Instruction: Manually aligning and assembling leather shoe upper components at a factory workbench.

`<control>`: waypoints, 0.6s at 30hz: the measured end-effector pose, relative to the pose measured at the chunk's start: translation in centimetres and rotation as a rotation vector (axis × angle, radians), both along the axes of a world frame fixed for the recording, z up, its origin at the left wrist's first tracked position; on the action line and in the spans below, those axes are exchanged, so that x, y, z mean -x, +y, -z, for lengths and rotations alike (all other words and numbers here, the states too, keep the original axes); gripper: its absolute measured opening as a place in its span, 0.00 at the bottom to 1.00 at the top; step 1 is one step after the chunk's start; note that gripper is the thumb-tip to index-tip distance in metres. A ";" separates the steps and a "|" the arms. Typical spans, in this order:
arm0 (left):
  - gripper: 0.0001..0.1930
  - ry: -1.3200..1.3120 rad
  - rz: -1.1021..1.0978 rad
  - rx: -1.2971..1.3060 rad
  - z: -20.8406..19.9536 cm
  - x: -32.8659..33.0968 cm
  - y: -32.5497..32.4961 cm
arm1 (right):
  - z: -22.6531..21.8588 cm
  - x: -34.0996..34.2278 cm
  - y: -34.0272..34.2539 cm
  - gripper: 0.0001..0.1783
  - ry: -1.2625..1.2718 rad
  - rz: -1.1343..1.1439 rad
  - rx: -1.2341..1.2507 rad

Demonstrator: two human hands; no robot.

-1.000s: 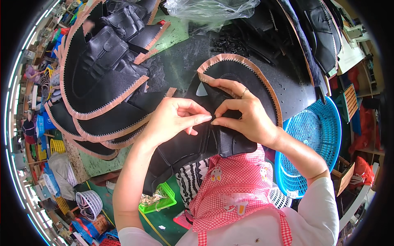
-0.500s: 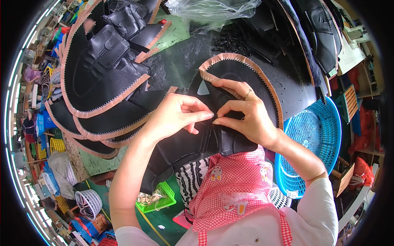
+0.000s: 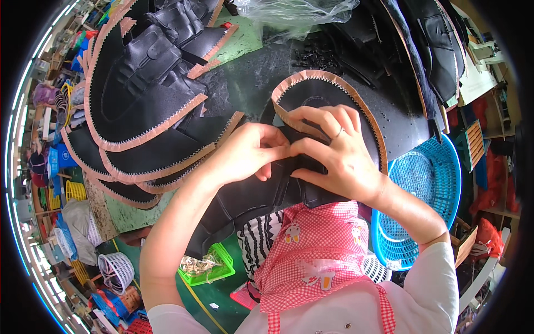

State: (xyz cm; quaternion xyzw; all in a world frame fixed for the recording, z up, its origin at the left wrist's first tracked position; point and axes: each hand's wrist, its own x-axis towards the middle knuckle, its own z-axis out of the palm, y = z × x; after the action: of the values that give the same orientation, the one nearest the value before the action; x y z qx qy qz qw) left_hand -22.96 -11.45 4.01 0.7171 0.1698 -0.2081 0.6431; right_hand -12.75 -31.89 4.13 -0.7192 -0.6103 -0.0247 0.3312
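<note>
A black leather shoe upper (image 3: 250, 197) with a tan, zigzag-stitched edge lies over the near side of the table and hangs past it. My left hand (image 3: 250, 153) is closed, its thumb and index finger pinched at a fold in the middle of the upper. Against those fingertips rests the index finger of my right hand (image 3: 345, 156). The right thumb sits lower on the black leather, and the other fingers curl beside the tan edge. Whatever small part lies between the fingertips is hidden.
Stacked black uppers (image 3: 144, 133) with tan edges fill the left of the table (image 3: 233, 83). More black pieces (image 3: 439, 50) hang at the far right. Clear plastic film (image 3: 295, 14) lies at the back. A blue basket (image 3: 453, 183) stands right, a green tray (image 3: 225, 261) lower left.
The right thumb has parted from its index finger and moved down. The right index finger now meets the left fingertips. The view has shifted slightly.
</note>
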 end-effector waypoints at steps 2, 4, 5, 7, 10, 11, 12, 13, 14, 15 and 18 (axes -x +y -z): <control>0.09 0.049 0.021 -0.021 -0.1 -0.5 0.2 | 0.2 -0.5 0.2 0.23 -0.046 -0.003 0.018; 0.09 0.068 0.036 -0.033 -0.4 -0.9 0.2 | 0.8 -0.9 0.2 0.20 -0.183 -0.021 -0.074; 0.09 0.089 0.050 -0.046 -0.5 -1.1 0.2 | 0.7 -1.0 0.3 0.20 -0.184 -0.022 -0.074; 0.08 0.084 0.068 -0.044 -0.4 -1.3 0.3 | 0.4 -0.9 0.5 0.18 -0.145 -0.107 -0.086; 0.09 0.079 0.059 -0.049 -0.3 -1.5 0.5 | 0.4 -0.9 0.4 0.19 -0.127 -0.144 -0.069; 0.09 0.088 0.062 -0.047 -0.4 -1.6 0.5 | 0.3 -1.2 0.4 0.18 -0.130 -0.163 -0.068; 0.10 0.098 0.066 -0.044 -0.5 -1.6 0.5 | 0.7 -1.6 0.4 0.18 -0.130 -0.165 -0.068; 0.10 0.097 0.066 -0.044 -0.6 -1.6 0.4 | 1.3 -2.1 0.5 0.18 -0.169 -0.178 -0.120; 0.10 0.101 0.062 -0.063 -0.7 -1.7 0.3 | 1.6 -2.2 0.5 0.18 -0.208 -0.190 -0.173; 0.10 0.105 0.058 -0.081 -0.8 -1.8 0.1 | 1.6 -2.1 0.5 0.18 -0.208 -0.190 -0.172; 0.10 0.103 0.038 -0.073 -0.8 -1.6 0.0 | 1.7 -1.7 0.8 0.12 -0.173 -0.121 -0.216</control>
State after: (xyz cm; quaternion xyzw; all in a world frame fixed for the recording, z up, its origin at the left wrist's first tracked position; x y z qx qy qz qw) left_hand -21.32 -11.48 4.85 0.7316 0.1964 -0.2506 0.6028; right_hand -11.06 -31.14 2.40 -0.6363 -0.6726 -0.1321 0.3539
